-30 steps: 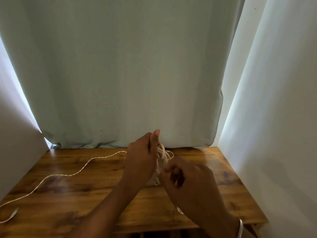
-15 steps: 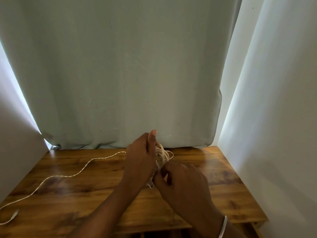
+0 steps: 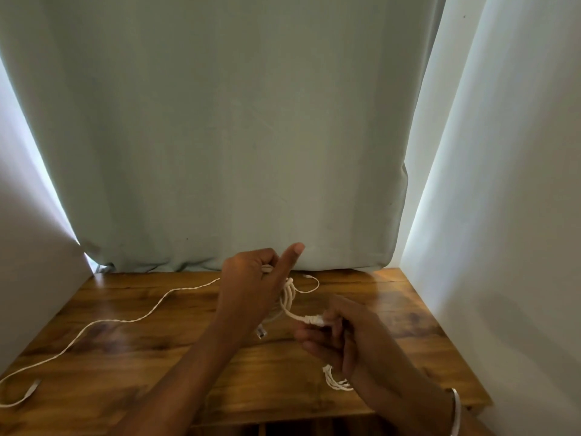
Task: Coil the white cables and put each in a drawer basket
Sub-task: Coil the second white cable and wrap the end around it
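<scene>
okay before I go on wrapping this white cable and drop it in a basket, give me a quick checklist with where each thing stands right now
1. Coil held firmly: left hand grips the coiled loops. Ok.
2. Working strand under control: right hand pinches the wrapped section. Ok.
3. Whole cable gathered: a long loose strand trails across the wooden table to its left edge. Not ok.
4. Loose end clear of snags: its flat plug lies free on the table. Ok.
5. Second bundle under the right hand secured: cannot tell.
6. Drawer basket open and ready: none in view. Cannot tell.
</scene>
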The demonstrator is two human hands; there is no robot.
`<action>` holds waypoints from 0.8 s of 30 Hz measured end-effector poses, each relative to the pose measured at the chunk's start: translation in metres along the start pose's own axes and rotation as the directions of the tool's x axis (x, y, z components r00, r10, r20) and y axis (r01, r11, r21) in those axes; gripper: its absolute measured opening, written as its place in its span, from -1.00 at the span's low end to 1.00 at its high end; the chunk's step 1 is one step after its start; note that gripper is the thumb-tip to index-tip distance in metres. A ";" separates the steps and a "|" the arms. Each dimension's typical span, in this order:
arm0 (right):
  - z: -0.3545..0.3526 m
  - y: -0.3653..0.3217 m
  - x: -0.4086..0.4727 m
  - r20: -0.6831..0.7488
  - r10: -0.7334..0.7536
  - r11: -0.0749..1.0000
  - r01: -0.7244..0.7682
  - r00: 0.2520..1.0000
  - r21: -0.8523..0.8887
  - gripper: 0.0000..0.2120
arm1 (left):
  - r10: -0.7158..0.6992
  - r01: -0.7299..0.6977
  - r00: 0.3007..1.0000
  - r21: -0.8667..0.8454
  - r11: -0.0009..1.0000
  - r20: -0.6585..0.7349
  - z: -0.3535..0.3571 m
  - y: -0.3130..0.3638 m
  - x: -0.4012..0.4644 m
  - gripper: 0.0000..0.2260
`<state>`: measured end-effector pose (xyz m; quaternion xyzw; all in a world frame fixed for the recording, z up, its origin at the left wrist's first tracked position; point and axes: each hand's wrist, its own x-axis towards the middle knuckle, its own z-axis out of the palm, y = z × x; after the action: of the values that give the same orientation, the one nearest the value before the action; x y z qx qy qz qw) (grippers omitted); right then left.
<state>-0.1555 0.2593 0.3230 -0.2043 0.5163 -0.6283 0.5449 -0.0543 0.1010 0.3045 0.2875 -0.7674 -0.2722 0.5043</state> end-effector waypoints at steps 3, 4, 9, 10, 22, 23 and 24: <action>-0.003 -0.002 0.006 -0.004 -0.036 0.984 0.034 0.999 -0.176 -0.87 | 0.022 -0.022 1.000 0.030 0.999 0.005 0.001 0.002 0.001 -0.51; -0.002 -0.002 0.007 0.011 -0.045 0.956 0.047 0.999 -0.288 -0.94 | 0.034 -0.034 0.999 0.032 0.999 0.008 0.001 0.003 0.002 -0.51; 0.004 0.008 0.006 0.306 -0.320 0.077 0.346 0.897 -0.935 -0.77 | 0.092 -0.092 0.996 0.052 0.994 0.005 0.005 0.005 0.000 -0.50; 0.009 0.010 0.004 0.351 -0.350 0.011 0.378 0.869 -0.926 -0.68 | 0.096 -0.097 0.995 0.063 0.993 0.008 0.005 0.004 0.001 -0.50; 0.026 0.015 -0.008 0.249 -0.402 0.523 0.444 0.881 -0.727 -0.54 | -0.112 0.103 0.989 -0.105 0.989 -0.093 0.012 -0.001 0.015 -0.40; 0.025 0.013 -0.009 0.245 -0.398 0.543 0.442 0.884 -0.714 -0.55 | -0.114 0.105 0.989 -0.101 0.989 -0.089 0.012 0.000 0.016 -0.40; 0.023 0.009 -0.010 0.245 -0.396 0.553 0.443 0.885 -0.706 -0.56 | -0.122 0.115 0.990 -0.092 0.989 -0.076 0.012 0.000 0.016 -0.41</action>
<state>-0.1288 0.2596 0.3272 -0.5433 0.6471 -0.4664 0.2617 -0.0704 0.0908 0.3107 0.3210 -0.7151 -0.3231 0.5304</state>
